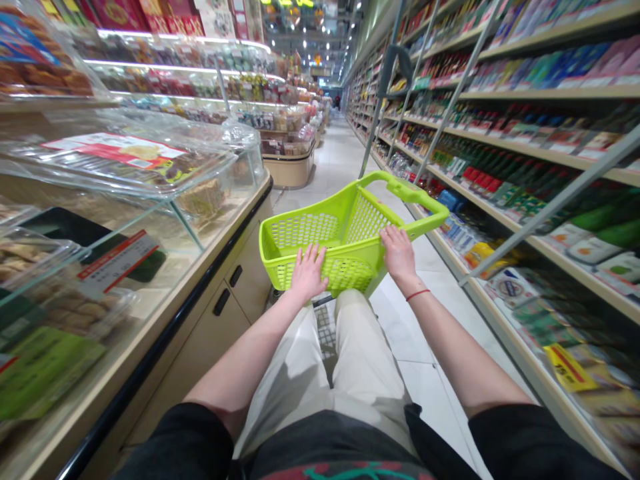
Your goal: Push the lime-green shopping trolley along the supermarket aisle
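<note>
A lime green plastic shopping basket [320, 230] with perforated walls stands in front of me in a shop aisle, with nothing visible inside it. My left hand [309, 271] rests on its near rim, fingers stretched forward over the edge. My right hand [397, 252] lies on the right near corner of the rim, fingers curled over it; a thin red band circles that wrist. The basket's folded handle [411, 193] lies along its far right side.
A glass display counter [165, 220] with packaged baked goods runs along my left. Shelves [540, 153] full of boxed goods line the right, with slanted metal ladder rails [550, 200] leaning on them. The tiled aisle floor [340, 153] stretches ahead.
</note>
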Motion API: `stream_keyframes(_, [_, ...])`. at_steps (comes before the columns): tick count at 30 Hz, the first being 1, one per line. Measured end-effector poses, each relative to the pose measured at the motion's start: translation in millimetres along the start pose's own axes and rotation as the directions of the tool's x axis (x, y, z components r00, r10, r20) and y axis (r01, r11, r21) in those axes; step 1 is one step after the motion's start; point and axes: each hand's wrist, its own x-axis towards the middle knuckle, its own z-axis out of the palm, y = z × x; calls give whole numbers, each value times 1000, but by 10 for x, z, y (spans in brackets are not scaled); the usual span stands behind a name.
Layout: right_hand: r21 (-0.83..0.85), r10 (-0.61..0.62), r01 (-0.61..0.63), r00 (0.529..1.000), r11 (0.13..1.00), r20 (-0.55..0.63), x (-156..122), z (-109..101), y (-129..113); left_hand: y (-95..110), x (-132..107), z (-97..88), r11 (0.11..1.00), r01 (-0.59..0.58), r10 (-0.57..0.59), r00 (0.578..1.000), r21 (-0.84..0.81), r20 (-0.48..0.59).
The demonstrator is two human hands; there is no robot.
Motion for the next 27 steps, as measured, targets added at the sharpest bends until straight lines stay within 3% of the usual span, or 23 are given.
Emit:
stream_keyframes(3, [43,-22,21,999,999,24,-20,176,-197,-10,1,-7,1000,18,-18,1000,13,5])
stream_keyframes(8, [149,-125,115,990,982,65,-64,458,-798,-3,3,-29,1000,9,-9,1000,25,18])
stream_keyframes(13, [250,-230,197,967,948,109,-83,548,-1206,-5,0,-36,1000,5,-5,1000,19,17])
stream_keyframes(16, [244,-265,229,956,942,127,-64,508,-1139,-37,-13,-38,1000,-6,6,999,3,36])
stream_keyframes(19, [206,-256,225,957,952,139,-38,413,-877,-84,-44,-41,1000,-10,10,999,5,37])
stream_keyframes(24, [100,-114,105,989,989,92,3,216,-362,-164,-124,-49,1000,8,-9,1000,30,29])
stream_keyframes(27, [49,-25,23,999,999,43,19,157,-224,-207,-163,-49,997,64,-64,998,45,10])
